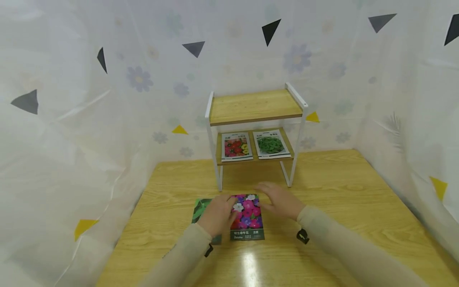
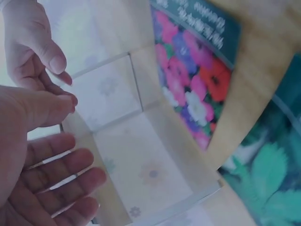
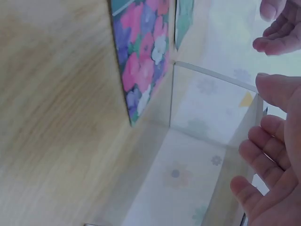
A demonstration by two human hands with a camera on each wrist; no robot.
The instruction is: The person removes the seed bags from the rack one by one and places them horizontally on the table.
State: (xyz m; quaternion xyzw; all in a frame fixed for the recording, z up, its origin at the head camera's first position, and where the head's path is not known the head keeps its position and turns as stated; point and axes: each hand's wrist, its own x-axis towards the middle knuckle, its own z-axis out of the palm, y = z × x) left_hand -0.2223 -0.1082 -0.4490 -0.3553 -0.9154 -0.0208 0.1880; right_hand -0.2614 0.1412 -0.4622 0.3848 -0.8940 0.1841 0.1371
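A seed packet with pink, purple and white flowers (image 1: 247,217) lies flat on the table between the two hands. To its left is a green leafy packet (image 1: 199,209), partly hidden by my left hand (image 1: 217,214). That hand is over the leafy packet and the flower packet's left edge, its fingers relaxed and holding nothing in the left wrist view. On the flower packet's right side, my right hand (image 1: 282,200) has its fingers spread loosely, also holding nothing. The right wrist view shows the fingers of the right hand (image 3: 273,160) apart from the packet.
A two-tier shelf with white legs and a wooden top (image 1: 254,105) stands behind the hands. Its lower tier carries a red-and-yellow flower packet (image 1: 236,146) and a green leaf packet (image 1: 271,144). Patterned sheeting (image 1: 229,67) hangs behind and on both sides of the wooden table (image 1: 161,207).
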